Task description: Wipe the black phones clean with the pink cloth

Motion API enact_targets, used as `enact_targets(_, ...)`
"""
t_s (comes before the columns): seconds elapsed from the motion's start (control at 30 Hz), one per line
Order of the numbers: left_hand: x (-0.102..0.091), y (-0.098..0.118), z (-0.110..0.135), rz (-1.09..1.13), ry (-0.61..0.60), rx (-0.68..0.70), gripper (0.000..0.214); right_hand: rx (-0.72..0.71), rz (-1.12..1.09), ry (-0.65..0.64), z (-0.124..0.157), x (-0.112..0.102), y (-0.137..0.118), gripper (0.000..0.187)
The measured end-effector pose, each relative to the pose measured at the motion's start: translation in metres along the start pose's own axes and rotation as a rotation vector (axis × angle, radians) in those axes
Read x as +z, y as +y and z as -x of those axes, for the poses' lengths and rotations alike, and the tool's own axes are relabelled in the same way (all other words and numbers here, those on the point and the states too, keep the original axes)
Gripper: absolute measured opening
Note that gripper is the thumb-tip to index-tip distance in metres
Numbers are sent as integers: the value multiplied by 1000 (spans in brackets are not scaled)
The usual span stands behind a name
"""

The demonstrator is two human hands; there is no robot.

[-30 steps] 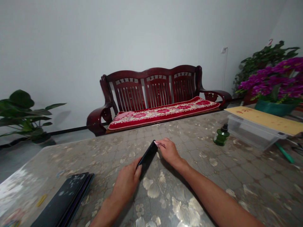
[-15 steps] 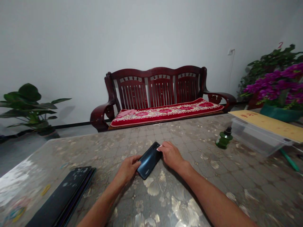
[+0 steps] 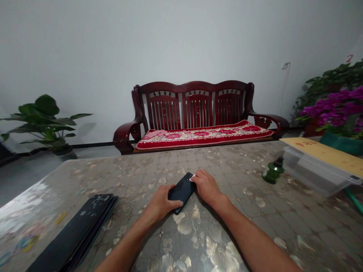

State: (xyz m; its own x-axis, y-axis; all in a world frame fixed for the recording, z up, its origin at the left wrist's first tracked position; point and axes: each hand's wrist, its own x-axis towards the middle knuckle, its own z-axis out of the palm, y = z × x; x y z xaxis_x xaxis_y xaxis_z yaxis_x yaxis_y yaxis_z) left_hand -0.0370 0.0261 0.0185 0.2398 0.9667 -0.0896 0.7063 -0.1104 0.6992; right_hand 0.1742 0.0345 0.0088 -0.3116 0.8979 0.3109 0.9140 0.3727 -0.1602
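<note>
A dark smartphone (image 3: 183,191) lies back side up and aslant on the patterned table, its camera end pointing away from me. My left hand (image 3: 163,200) grips its lower left side, the thumb lying across the near end. Between the pinched fingers of my right hand (image 3: 206,186) is a small white piece (image 3: 192,178), like a wipe or pad, pressed at the phone's upper right edge beside the cameras. Those fingers partly cover it, so its exact kind cannot be made out.
A black folding wallet-like case (image 3: 75,230) lies at left near rubber bands (image 3: 31,241). To the right are a green bottle (image 3: 273,172), a clear plastic box (image 3: 314,173) with a yellow board (image 3: 320,153), and purple flowers (image 3: 337,107). A wooden bench (image 3: 195,109) stands beyond the table.
My left thumb has moved from the phone's left edge to across its near end. My right hand stays at the camera end with the white piece. The view has shifted slightly left.
</note>
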Motion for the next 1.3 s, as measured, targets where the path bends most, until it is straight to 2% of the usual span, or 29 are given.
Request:
enact_targets(0.1, 9, 1, 4, -142, 37, 29, 77, -13, 11, 15, 0, 2, 2, 26)
enact_targets(0.23, 17, -1, 7, -259, 63, 65, 75, -161, -38, 11, 3, 2, 2, 26)
enact_targets(0.3, 17, 1, 9, -293, 57, 69, 69, -152, -48, 15, 3, 1, 2, 25)
enact_targets(0.43, 14, 7, 12, -325, 54, 87, 60, -38, -21, 25, 3, -2, 4, 24)
enact_targets(0.57, 14, 9, 13, -349, 51, 114, 60, -97, -33, 1, 8, -4, 1, 28)
enact_targets(0.67, 16, 5, 11, -351, 58, 157, 67, -133, -33, -19, 13, -8, -1, 29)
enact_targets(0.87, 19, -4, 5, -273, 89, 207, 87, -21, 14, -29, 17, -15, 2, 28)
enact_targets(1.03, 15, -2, 4, -186, 63, 192, 88, -75, -5, -80, 17, -20, 2, 28)
enact_targets(1.3, 13, -1, 5, -123, 21, 209, 85, 77, 68, -119, 14, -29, 21, 26)
